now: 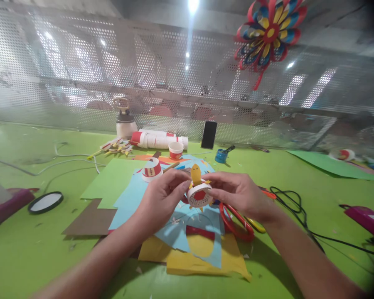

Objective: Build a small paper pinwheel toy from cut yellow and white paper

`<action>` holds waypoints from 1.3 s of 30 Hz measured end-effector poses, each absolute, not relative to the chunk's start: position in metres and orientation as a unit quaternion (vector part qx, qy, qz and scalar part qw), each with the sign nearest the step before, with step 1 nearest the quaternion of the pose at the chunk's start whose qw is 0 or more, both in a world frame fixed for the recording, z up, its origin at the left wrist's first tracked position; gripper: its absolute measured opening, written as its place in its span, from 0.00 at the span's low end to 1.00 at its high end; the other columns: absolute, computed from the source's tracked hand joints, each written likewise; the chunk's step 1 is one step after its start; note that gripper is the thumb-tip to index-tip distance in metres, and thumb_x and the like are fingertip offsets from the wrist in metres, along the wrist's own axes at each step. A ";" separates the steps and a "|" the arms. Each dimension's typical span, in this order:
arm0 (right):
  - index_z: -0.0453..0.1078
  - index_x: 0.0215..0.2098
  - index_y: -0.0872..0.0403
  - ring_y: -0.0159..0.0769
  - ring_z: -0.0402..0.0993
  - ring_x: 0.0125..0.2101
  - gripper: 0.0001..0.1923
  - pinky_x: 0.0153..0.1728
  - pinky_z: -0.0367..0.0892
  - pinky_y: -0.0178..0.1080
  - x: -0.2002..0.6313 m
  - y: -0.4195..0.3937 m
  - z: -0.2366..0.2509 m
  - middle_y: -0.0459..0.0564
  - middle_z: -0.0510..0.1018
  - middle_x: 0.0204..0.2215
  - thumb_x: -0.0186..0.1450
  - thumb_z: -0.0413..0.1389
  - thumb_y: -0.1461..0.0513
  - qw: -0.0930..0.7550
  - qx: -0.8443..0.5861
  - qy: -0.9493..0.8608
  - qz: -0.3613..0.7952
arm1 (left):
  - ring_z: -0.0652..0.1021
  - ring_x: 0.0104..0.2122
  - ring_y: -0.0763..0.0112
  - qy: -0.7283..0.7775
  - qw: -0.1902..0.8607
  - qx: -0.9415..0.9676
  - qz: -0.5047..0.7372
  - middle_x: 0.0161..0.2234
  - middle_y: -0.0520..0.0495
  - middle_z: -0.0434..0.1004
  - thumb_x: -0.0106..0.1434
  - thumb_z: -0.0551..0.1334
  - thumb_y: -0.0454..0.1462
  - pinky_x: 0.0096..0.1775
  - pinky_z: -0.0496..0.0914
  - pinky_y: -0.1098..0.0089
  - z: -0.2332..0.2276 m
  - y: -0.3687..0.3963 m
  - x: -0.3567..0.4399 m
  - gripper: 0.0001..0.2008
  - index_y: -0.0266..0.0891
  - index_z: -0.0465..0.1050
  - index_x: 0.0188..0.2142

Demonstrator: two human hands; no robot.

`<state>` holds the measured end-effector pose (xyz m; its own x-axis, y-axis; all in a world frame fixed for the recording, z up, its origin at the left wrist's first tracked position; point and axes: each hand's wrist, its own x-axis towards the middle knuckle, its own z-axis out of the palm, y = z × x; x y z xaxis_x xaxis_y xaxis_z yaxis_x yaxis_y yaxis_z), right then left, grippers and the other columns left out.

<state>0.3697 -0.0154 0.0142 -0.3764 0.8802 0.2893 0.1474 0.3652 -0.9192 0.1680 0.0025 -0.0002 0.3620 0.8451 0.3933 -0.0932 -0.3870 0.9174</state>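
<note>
A small paper turtle (200, 197) is held up over the middle of the table. It has a white round body with a red patch and dark dots, an orange-yellow head with two eyes, and yellow feet. My left hand (166, 193) pinches its left side, thumb and fingers closed together. On the other side, my right hand (238, 192) grips its edge near a yellow foot. Just below lie blue paper (171, 230) with a round cutout and yellow paper (202, 265). Red-handled scissors (238, 226) rest under my right hand.
Behind stand a red-and-white paper cup (176, 150), an upturned cup (152, 169), stacked cups (158, 140), a spray bottle (125, 124), a phone (209, 135) and a blue jar (221, 156). Black cable (299, 211) lies right, a black-rimmed disc (45, 202) left.
</note>
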 end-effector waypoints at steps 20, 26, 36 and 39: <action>0.73 0.46 0.55 0.34 0.75 0.36 0.16 0.38 0.71 0.38 0.376 -0.011 0.016 0.51 0.79 0.37 0.60 0.60 0.59 0.409 -0.384 -0.666 0.491 | 0.72 0.33 0.71 0.231 0.626 0.636 0.388 0.34 0.47 0.75 0.59 0.62 0.38 0.37 0.67 0.69 -0.001 0.008 0.157 0.07 0.38 0.75 0.36; 0.73 0.44 0.57 0.31 0.75 0.33 0.14 0.36 0.70 0.35 0.376 -0.009 0.015 0.51 0.79 0.36 0.60 0.60 0.59 0.425 -0.382 -0.638 0.516 | 0.74 0.29 0.72 0.236 0.616 0.652 0.375 0.30 0.47 0.76 0.58 0.62 0.40 0.33 0.67 0.70 -0.002 0.012 0.156 0.09 0.36 0.76 0.34; 0.68 0.41 0.57 0.36 0.74 0.35 0.16 0.38 0.71 0.41 0.365 -0.017 0.021 0.54 0.76 0.37 0.59 0.59 0.56 0.458 -0.462 -0.699 0.298 | 0.77 0.29 0.71 0.243 0.620 0.634 0.392 0.28 0.47 0.77 0.58 0.63 0.39 0.34 0.70 0.69 -0.002 0.013 0.159 0.08 0.35 0.70 0.31; 0.67 0.45 0.56 0.38 0.73 0.37 0.17 0.41 0.70 0.45 0.357 -0.025 0.021 0.54 0.75 0.39 0.60 0.58 0.56 0.458 -0.474 -0.740 0.134 | 0.76 0.27 0.73 0.256 0.596 0.636 0.417 0.27 0.48 0.76 0.58 0.62 0.38 0.33 0.70 0.69 0.003 0.011 0.161 0.08 0.34 0.69 0.29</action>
<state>0.3567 -0.0252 0.0206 -0.1316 0.8245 0.5504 0.5785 0.5148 -0.6328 0.1609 0.0108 0.0025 0.5200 0.8240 0.2250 -0.1718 -0.1571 0.9725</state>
